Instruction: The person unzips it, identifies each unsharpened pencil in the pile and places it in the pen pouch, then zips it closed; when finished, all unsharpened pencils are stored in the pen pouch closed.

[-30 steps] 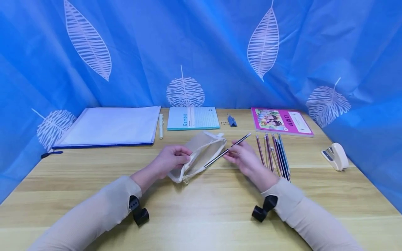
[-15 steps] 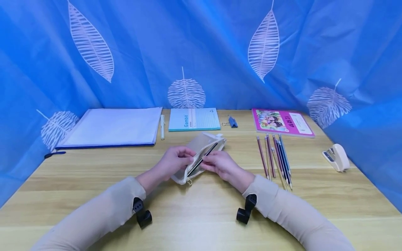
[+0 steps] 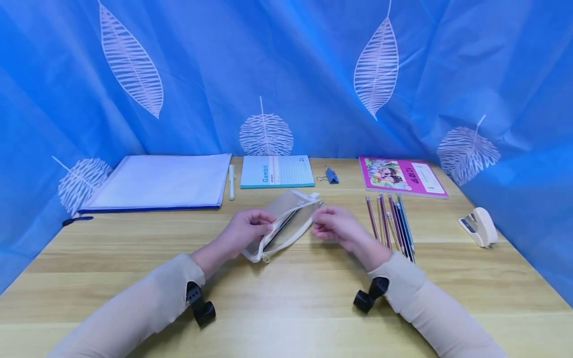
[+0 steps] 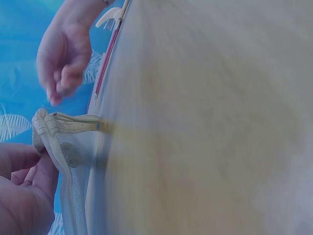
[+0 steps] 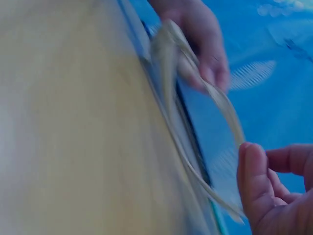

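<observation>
My left hand (image 3: 246,228) pinches the near-left edge of a cream mesh zip pouch (image 3: 286,201), whose mouth gapes towards me. A dark pencil (image 3: 282,228) lies inside, its lower part seen through the opening. The right hand (image 3: 337,226) is at the pouch's right end, fingers loosely bent and nothing in them; in the left wrist view this hand (image 4: 66,58) hangs just beyond the pouch's zip end (image 4: 44,122). To its right lie several pencils (image 3: 405,226) in a loose row, the lower ends partly behind the right forearm.
Along the back stand a white zip folder (image 3: 156,181), a white pen (image 3: 231,181), a light-blue notebook (image 3: 277,171), a blue binder clip (image 3: 331,175) and a pink booklet (image 3: 403,176). A white stapler (image 3: 481,226) sits at the right edge. Blue curtain (image 3: 309,74) hangs behind the table.
The right hand brought a striped dark pencil leftwards into the pouch, let it go, and drew back right. The left hand kept its hold on the pouch edge.
</observation>
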{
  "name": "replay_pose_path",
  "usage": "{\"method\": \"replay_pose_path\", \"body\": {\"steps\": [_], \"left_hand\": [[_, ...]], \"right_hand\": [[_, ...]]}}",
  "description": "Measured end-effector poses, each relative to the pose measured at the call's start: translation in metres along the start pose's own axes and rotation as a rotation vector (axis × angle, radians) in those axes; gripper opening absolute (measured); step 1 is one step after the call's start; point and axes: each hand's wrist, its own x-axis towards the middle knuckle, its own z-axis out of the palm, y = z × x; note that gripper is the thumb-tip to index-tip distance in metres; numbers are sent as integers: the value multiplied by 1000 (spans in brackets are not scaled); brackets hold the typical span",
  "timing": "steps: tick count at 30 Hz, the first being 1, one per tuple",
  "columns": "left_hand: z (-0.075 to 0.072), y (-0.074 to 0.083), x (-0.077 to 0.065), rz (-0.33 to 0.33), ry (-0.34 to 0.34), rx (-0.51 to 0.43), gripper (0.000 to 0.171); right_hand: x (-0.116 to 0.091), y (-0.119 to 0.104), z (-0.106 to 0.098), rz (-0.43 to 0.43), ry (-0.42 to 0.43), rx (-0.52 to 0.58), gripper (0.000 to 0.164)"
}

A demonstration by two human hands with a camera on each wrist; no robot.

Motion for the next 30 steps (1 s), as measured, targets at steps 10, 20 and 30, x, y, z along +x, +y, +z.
{"method": "replay_pose_path", "body": {"steps": [10,20,30], "left_hand": [[-5,-4,0,-12,5,-16,20],[-6,-5,0,-9,-10,-16,20],[-6,-4,0,-25,-9,-20,20]], "right_hand": [[-33,-8,-114,-24,122,-592,41],[-51,4,-150,74,123,-730,41],[-39,8,-140,121,144,-902,46]]}}
